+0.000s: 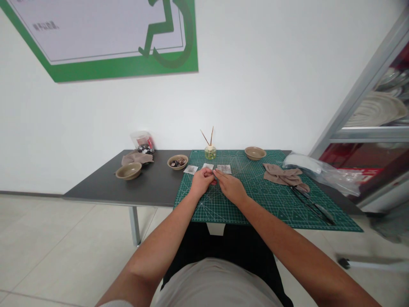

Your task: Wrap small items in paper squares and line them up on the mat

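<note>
My left hand [201,181] and my right hand [229,186] meet over the green cutting mat [271,200], fingertips pinched together on something small that is too tiny to make out. Just beyond them lie three small white sachets [208,167] in a row on the mat's far edge. A small glass diffuser bottle with reed sticks [210,151] stands behind the sachets.
A bowl of dark pieces [177,162], an empty tan bowl [128,171], a beige cloth and a plastic container [143,142] sit on the dark table at left. Another bowl [254,152], beige fabric [283,175], scissors [311,204] and a plastic bag [322,170] are at right.
</note>
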### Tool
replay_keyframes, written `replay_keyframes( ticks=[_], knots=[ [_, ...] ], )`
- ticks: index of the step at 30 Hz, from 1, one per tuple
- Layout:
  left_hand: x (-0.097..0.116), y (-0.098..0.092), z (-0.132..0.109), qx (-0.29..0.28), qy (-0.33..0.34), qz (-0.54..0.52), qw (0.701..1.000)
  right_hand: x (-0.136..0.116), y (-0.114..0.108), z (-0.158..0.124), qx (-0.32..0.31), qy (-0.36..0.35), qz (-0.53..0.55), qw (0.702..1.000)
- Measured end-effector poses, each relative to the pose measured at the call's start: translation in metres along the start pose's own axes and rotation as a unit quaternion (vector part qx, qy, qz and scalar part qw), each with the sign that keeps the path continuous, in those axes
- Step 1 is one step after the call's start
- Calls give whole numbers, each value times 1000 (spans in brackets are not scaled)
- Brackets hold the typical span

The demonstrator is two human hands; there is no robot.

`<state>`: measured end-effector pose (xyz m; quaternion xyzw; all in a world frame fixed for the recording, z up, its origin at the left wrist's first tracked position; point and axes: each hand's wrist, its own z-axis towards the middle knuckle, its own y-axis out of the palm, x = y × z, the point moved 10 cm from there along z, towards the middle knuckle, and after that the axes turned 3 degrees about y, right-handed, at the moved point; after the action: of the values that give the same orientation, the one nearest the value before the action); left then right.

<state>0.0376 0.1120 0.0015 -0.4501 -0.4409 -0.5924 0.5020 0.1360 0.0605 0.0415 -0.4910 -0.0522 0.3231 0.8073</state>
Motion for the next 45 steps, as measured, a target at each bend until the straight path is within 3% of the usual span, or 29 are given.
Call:
replay_keyframes(
  ticks=[6,11,21,25,29,32,35,42,45],
  knots=[
    [5,2,-3,0,4,-8,1000,10,-2,0,16,36,-1,999],
    [13,3,-3,-10,42,20,999,3,-1,-2,14,1,-1,1000],
    [7,6,-2,-24,26,-2,999,10,-4,-2,21,33,10,999],
    [8,5,-2,-24,39,19,999,5,-4,-2,18,9,11,1000],
    [10,6,-3,-30,64,81,994,14,-4,-2,17,51,2,999],
    [13,6,-4,-24,85,132,987,17,-5,-2,23,64,4,998],
    [15,3,-5,-5,96,147,985,9,-5,-2,17,30,12,999],
    [11,-2,-2,6,68,94,993,5,-2,-2,0,21,-4,1000],
    [13,-3,-2,13,72,107,992,14,-4,-2,11,53,7,998]
  ],
)
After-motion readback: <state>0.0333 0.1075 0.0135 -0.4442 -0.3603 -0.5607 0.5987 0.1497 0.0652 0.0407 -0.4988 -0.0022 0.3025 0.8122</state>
